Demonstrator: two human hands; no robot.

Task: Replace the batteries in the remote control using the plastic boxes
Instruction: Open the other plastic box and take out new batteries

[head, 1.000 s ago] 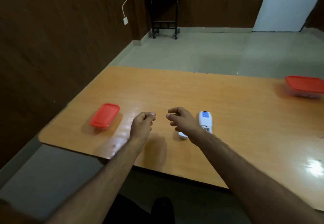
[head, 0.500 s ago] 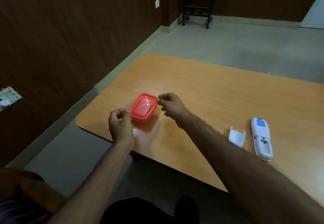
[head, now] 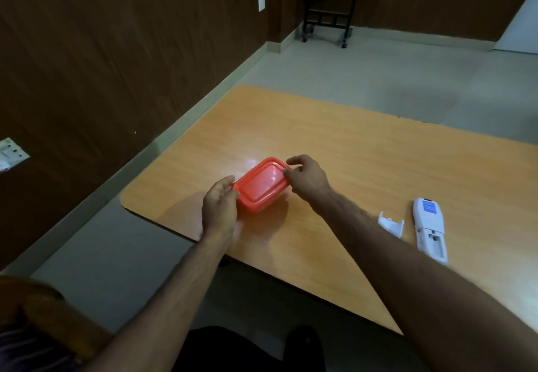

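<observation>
A small plastic box with a red lid [head: 262, 185] sits near the left end of the wooden table [head: 364, 153]. My left hand [head: 220, 208] grips its near left corner and my right hand [head: 307, 176] pinches the lid's far right corner. The white remote control [head: 430, 229] lies face down at the right with its battery bay uncovered. Its detached white battery cover [head: 391, 224] lies just left of it. No batteries are visible; my closed fingers may hide some.
The table's rounded front-left corner [head: 128, 202] is close to the box. A dark wall runs along the left, with a black wheeled stand [head: 329, 7] on the floor at the back. A wooden chair back [head: 52, 313] shows at lower left.
The view has swung left from the remote to the red-lidded box. Both hands have moved onto the box and taken hold of its corners.
</observation>
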